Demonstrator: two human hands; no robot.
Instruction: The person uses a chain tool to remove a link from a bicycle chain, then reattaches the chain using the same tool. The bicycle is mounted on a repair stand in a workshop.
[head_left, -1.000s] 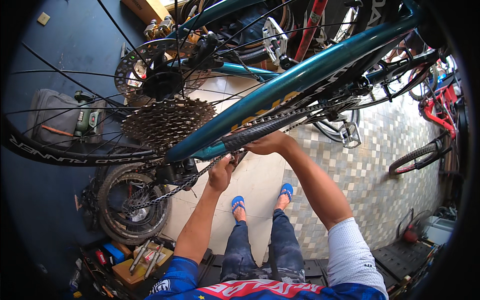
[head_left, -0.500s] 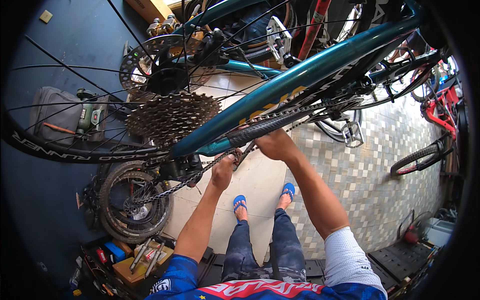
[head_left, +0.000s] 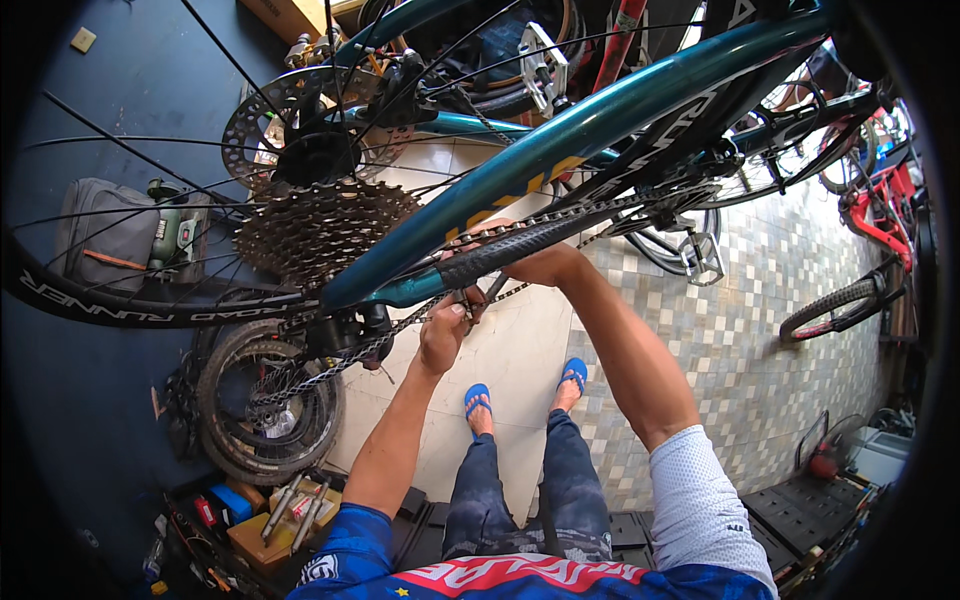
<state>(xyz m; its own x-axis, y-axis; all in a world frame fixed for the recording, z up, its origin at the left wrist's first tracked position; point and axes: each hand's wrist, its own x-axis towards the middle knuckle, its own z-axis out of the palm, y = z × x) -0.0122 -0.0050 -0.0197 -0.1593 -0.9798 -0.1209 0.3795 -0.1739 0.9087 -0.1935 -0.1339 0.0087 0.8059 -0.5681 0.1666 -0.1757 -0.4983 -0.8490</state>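
Note:
A teal bicycle (head_left: 620,100) is raised in front of me, with its cassette (head_left: 310,230), spokes and black rear derailleur (head_left: 365,335) at the left. My left hand (head_left: 450,325) is closed on the lower run of chain (head_left: 395,340) beside the derailleur, with a dark piece at its fingertips that I cannot make out clearly. My right hand (head_left: 535,255) is just to the right and higher, bent behind the carbon-look wrap (head_left: 480,262) on the chainstay; its fingertips are hidden, and I cannot tell what they hold.
Wheels (head_left: 270,400) lean at the lower left above a box of parts and tools (head_left: 270,510). A grey bag (head_left: 110,230) is at the left. A red bicycle (head_left: 875,215) stands at the right, and more bicycles crowd the back. My feet are on the tiled floor (head_left: 700,370).
Both my hands have moved slightly upward, the right one further behind the chainstay. The bicycle shifted right, then back left and up a little in the view.

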